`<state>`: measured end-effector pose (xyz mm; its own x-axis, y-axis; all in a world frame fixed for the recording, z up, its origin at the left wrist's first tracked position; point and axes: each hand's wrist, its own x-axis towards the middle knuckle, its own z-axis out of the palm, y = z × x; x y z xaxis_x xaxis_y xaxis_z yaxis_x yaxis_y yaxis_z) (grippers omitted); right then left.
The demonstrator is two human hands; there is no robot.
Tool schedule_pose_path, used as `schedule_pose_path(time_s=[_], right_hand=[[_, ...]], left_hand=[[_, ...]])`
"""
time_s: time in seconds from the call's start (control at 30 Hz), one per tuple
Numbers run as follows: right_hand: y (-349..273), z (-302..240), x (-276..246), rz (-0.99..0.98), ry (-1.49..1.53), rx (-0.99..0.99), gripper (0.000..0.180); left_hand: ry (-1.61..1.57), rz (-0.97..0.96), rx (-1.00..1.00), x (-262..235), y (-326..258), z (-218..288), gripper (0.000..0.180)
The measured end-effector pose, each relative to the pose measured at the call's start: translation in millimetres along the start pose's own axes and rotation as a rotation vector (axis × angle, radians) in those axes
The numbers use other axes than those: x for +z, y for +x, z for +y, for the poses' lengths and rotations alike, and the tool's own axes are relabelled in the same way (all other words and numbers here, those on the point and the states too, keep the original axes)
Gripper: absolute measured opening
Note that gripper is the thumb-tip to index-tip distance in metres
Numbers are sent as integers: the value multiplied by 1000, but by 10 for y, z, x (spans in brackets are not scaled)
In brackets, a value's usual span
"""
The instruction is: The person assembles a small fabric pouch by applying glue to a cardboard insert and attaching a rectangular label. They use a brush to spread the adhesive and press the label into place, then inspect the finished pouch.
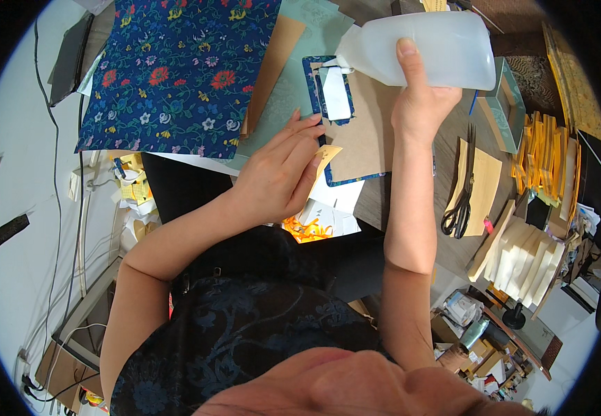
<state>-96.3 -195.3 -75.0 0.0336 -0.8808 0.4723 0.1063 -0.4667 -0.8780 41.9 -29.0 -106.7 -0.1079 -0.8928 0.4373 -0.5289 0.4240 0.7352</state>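
While the right grip point(421, 105) is grasping a white bottle point(428, 50) tipped sideways, its nozzle point(345, 62) is pointing left over a white patch point(336, 97) on the board point(363, 142) | left grip point(279, 168) is pinching a yellow card point(327, 156) at the board's left edge | board is lying on the surface point(375, 201) | floral cloth point(182, 76) is lying left, scissors point(461, 208) right

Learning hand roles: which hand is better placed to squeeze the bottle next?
Probably the right hand: it grips the white bottle, tilted over the tan board; the left hand holds a yellowish card.
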Motion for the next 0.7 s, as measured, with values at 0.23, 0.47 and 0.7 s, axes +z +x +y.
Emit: schedule_pose_path(time_s=[0.23,0.47,0.7], right_hand=[[64,-41,-103,21,-85,-34,44],[27,-78,-67,-26,-68,-39,47],[-44,-15,45,-40,1,-29,51]], left_hand=[[35,0,21,8,2,-14,8],[34,8,21,6,7,-6,8],[-5,7,0,11,3,-2,16]])
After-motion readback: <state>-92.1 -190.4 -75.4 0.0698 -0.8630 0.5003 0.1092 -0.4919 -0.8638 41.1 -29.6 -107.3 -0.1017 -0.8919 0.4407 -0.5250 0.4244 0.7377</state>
